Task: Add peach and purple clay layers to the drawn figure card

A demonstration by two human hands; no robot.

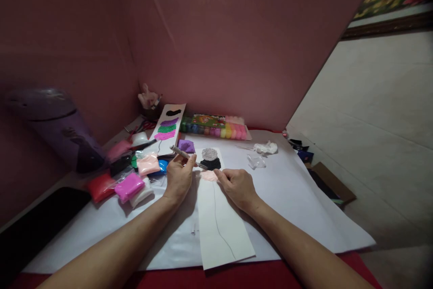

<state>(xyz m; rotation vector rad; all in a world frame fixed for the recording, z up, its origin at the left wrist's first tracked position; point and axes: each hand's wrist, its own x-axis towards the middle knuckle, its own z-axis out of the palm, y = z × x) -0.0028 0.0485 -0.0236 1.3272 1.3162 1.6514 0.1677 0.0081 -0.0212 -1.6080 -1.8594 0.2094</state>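
My left hand [179,175] is closed around a slim grey pen-like tool [182,152], its tip slanting down toward the clay. Under it lies a long white card [221,230] bearing a grey clay patch [209,154], a black one [210,164] and a peach one [207,175], with a wavy drawn line below. My right hand [237,186] rests on the card's right side, fingers curled and pressed together at the peach patch's edge; whatever they pinch, if anything, is hidden.
Bagged clay packs [129,187] crowd the left. Behind stand a second card [167,131] with coloured patches, a boxed clay set [216,126] and a pot of pens [150,109]. White clay [265,148] and a clear wrapper [256,161] lie right; a black object [47,212] occupies the left edge.
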